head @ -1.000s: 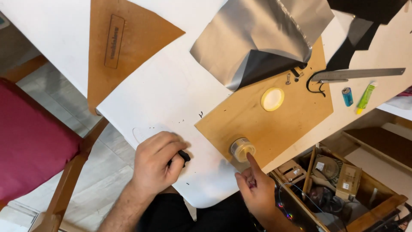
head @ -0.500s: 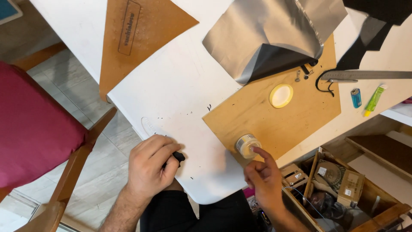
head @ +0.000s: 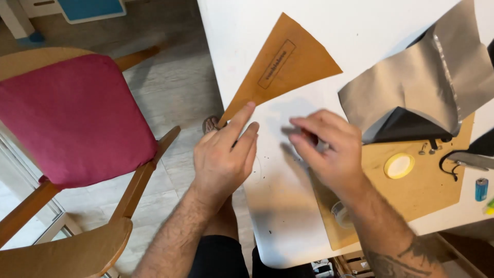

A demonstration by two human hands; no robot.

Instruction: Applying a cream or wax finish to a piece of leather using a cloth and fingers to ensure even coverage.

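My left hand (head: 225, 154) lies flat with its fingers stretched out, the index fingertip on the lower tip of a brown triangular paper (head: 288, 67) at the table's left edge. My right hand (head: 327, 149) hovers blurred over a white sheet (head: 278, 206), fingers curled. Something small and dark shows under its fingertips, but I cannot tell whether it is gripped. A small roll of tape (head: 339, 212) peeks out beside my right forearm on a wooden board (head: 427, 195).
On the board lie a yellow-rimmed round disc (head: 399, 166) and a few small screws. A silver-grey sheet (head: 411, 87) over a black one (head: 406, 126) sits behind it. A blue cylinder (head: 481, 189) lies far right. A wooden chair with a red cushion (head: 77, 113) stands left.
The view has swung left and closer. My left hand has uncurled from the black marker and reached up to the brown paper's tip. My right hand has left the tape roll and moved up over the white sheet.
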